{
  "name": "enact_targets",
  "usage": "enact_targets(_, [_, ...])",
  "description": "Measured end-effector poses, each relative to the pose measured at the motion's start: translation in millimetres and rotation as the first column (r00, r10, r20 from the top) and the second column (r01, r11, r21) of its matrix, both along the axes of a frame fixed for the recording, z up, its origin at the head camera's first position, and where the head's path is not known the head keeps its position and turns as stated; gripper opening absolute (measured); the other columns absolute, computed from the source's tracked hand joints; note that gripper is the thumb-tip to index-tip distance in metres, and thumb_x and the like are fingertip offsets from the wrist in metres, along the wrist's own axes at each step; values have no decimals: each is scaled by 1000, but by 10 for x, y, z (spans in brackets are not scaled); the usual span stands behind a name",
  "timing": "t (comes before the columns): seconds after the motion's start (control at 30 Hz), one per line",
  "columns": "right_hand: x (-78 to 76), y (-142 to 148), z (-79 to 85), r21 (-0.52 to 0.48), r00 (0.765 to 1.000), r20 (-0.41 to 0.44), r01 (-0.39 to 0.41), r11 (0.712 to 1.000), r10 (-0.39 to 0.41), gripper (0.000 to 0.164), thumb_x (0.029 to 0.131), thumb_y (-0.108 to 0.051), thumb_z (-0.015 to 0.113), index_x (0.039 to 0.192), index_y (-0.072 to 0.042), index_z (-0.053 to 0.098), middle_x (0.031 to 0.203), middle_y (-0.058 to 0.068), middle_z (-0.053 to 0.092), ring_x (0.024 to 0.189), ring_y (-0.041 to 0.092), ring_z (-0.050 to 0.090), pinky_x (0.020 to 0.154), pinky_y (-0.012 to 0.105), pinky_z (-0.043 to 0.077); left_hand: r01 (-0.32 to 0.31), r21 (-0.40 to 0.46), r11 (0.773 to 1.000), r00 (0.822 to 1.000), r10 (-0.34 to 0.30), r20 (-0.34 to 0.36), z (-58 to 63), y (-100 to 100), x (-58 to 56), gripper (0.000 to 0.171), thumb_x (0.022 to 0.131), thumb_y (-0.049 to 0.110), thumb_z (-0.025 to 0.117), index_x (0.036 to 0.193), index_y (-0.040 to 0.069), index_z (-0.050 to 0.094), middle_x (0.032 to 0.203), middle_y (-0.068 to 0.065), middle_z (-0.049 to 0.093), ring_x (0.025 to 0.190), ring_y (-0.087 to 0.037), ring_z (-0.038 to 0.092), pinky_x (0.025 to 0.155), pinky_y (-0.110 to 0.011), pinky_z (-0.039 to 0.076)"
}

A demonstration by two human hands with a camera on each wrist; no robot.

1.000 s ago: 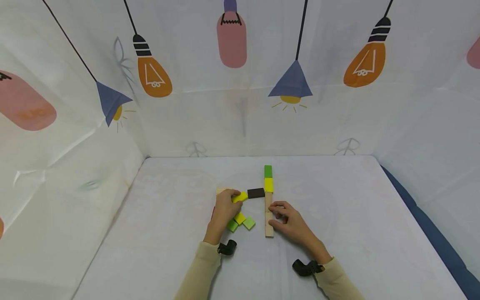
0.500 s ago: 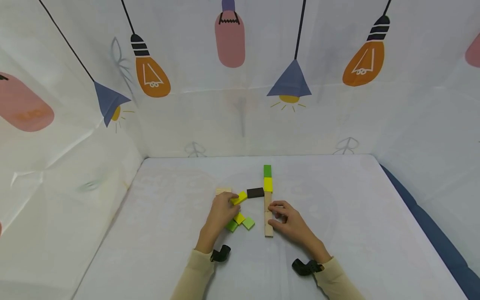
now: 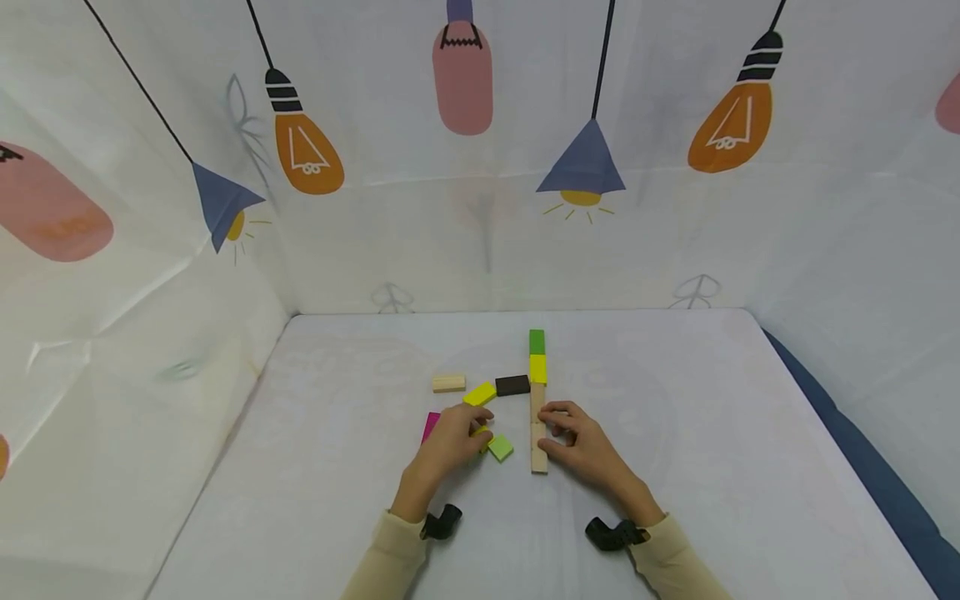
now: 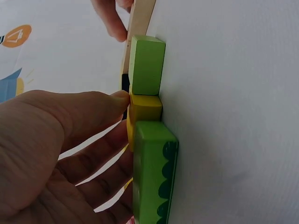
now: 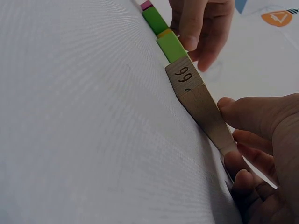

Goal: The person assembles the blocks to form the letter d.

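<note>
My left hand (image 3: 450, 437) is over a group of small coloured wooden blocks, its thumb and fingers around a yellow block (image 4: 145, 108). One end of that block meets a light green block (image 3: 500, 448); a darker green block (image 4: 152, 175) with a scalloped edge lies at its other side, hidden from above by the hand. Beside a column of plain wooden blocks (image 3: 538, 454), my right hand (image 3: 579, 442) rests with relaxed fingers, thumb and fingertips at the column's right edge. One plain block is marked with a 99 or 66 (image 5: 183, 73).
A yellow block (image 3: 537, 369) and a green block (image 3: 537, 342) extend the column away from me. Left of it lie a black block (image 3: 512, 385), another yellow block (image 3: 480, 393), a natural wood block (image 3: 448, 383) and a magenta block (image 3: 430, 426). All lie on the white table (image 3: 337, 467).
My left hand has come off the far yellow block and drawn nearer to me, over the nearer yellow block. The light green block has shifted slightly right. My right hand has stayed put.
</note>
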State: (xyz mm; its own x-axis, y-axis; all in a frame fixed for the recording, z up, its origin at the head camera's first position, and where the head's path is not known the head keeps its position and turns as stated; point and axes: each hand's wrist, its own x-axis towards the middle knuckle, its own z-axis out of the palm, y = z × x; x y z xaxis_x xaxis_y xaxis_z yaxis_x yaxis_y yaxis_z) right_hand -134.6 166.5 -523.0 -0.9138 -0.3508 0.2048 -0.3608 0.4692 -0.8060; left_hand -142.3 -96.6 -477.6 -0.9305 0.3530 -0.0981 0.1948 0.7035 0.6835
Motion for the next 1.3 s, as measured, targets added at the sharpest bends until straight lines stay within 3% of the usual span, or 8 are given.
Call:
enact_targets(0.27, [8, 2, 13, -15, 1000, -9, -20, 1000, 20, 41, 89, -15, 81, 127, -2, 71, 132, 10, 62, 93, 15, 61, 71, 22, 50, 51, -41, 998, 999, -52, -6, 13, 55, 71, 28, 94, 17, 75, 121, 9, 75, 105, -1, 74, 86, -12, 60, 79, -26, 55])
enact_targets(0.5, [4, 9, 3, -11, 999, -33, -23, 1000, 23, 41, 89, -13, 81, 126, -2, 71, 132, 10, 62, 92, 15, 61, 71, 22, 51, 131, -66, 989, 990, -134, -33, 19, 88, 117, 27, 94, 19, 74, 120, 12, 76, 105, 3, 75, 88, -9, 63, 80, -25, 55])
enact_targets(0.67, [0, 6, -4, -8, 999, -29, -15, 1000, 14, 41, 89, -14, 82, 126, -3, 72, 131, 9, 62, 92, 15, 60, 71, 22, 50, 217, -141, 966, 973, -226, -51, -4, 139, 159, 24, 95, 24, 73, 119, 18, 78, 107, 9, 76, 97, -6, 66, 91, -32, 55])
enact_targets(0.83, [3, 3, -9, -7, 999, -31, -15, 1000, 15, 41, 89, -14, 82, 126, -2, 72, 131, 10, 62, 92, 14, 60, 70, 22, 50, 277, -207, 938, 953, -296, -70, -21, 177, 207, 18, 95, 29, 72, 111, 24, 81, 106, 14, 75, 106, -7, 67, 97, -46, 46])
enact_targets(1.17, [13, 2, 8, -1, 1000, -10, -4, 1000, 4, 41, 89, -17, 81, 127, -4, 72, 132, 7, 62, 94, 15, 61, 73, 22, 50, 377, -195, 905, 916, -396, -67, -36, 162, 302, 14, 95, 37, 70, 96, 30, 82, 100, 20, 72, 101, 0, 63, 97, -49, 40])
enact_targets(1.3, [6, -2, 2, 1, 999, -32, -9, 1000, 9, 40, 90, -15, 81, 126, -2, 71, 131, 9, 63, 93, 15, 61, 72, 23, 51, 381, -198, 903, 913, -402, -75, -21, 133, 334, 16, 96, 38, 69, 101, 29, 82, 103, 20, 72, 104, -1, 63, 101, -51, 41])
